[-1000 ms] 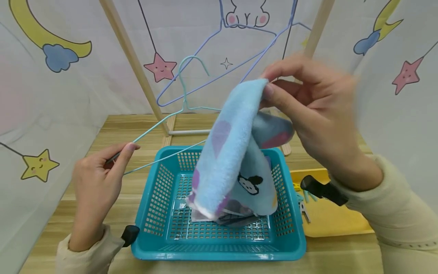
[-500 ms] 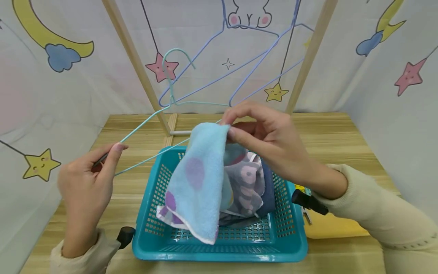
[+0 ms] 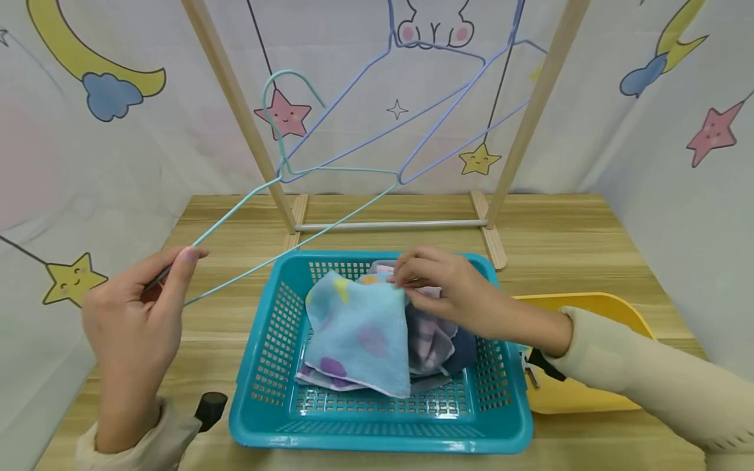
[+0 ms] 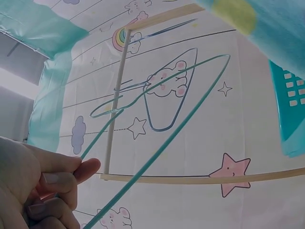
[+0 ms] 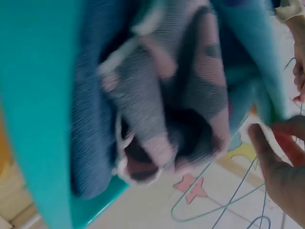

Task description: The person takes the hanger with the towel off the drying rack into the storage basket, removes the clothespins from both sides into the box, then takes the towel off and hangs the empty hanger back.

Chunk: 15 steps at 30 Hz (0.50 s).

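Observation:
My left hand (image 3: 138, 307) pinches one end of a mint-green wire hanger (image 3: 235, 207), which is held tilted beside the basket, its hook upward. In the left wrist view, the fingers curl round the hanger's corner. My right hand (image 3: 456, 291) pinches the upper right corner of a light blue towel (image 3: 353, 340) with purple spots. The towel lies mostly spread inside the teal basket (image 3: 377, 445). Beneath and beside it are a grey-and-pink patterned cloth (image 5: 143, 90) and a dark blue cloth (image 5: 93, 124).
Behind the basket stands a wooden rack (image 3: 235, 111) with a pale lower bar (image 3: 391, 225). Purple-blue wire hangers (image 3: 448, 124) hang from above. To the right sits a yellow tray (image 3: 583, 396) with a grey clothes peg (image 3: 532, 374). Printed fabric walls (image 3: 665, 163) surround the table.
My right hand has lowered the blue towel from above the basket into it, moving down and left. My left hand has shifted slightly left with the mint hanger.

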Tool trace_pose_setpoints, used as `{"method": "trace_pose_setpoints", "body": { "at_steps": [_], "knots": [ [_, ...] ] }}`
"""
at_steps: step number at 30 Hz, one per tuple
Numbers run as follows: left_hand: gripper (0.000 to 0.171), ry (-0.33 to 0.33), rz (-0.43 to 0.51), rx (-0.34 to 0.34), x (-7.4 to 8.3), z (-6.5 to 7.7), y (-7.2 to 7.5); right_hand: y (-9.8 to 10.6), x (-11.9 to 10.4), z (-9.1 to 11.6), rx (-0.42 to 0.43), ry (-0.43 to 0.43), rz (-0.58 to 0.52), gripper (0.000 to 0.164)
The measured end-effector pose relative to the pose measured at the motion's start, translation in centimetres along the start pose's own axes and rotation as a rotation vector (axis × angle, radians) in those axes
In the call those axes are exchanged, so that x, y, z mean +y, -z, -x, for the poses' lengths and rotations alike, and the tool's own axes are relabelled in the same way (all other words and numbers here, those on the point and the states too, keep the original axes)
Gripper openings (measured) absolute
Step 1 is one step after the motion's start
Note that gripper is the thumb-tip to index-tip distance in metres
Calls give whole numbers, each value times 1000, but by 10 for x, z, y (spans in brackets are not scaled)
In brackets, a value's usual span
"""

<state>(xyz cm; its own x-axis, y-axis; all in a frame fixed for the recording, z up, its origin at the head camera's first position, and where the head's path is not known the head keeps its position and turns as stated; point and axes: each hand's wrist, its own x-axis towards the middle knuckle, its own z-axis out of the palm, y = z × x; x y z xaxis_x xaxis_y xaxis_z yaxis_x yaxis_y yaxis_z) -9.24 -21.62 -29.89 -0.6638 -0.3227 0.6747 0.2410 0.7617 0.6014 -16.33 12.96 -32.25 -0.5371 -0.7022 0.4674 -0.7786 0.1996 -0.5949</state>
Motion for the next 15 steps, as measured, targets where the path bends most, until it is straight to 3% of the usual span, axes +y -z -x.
{"method": "trace_pose_setpoints", "body": {
  "at_steps": [3,7,15],
  "knots": [
    [15,0,10,3,1,0,1,4,9,9,1,16,100,25],
    [15,2,13,7,2,0,3,17,17,18,63,-22,167,28],
    [13,-2,17,-9,-5,2,7,45,39,33,229,-211,236,19]
  ]
}}
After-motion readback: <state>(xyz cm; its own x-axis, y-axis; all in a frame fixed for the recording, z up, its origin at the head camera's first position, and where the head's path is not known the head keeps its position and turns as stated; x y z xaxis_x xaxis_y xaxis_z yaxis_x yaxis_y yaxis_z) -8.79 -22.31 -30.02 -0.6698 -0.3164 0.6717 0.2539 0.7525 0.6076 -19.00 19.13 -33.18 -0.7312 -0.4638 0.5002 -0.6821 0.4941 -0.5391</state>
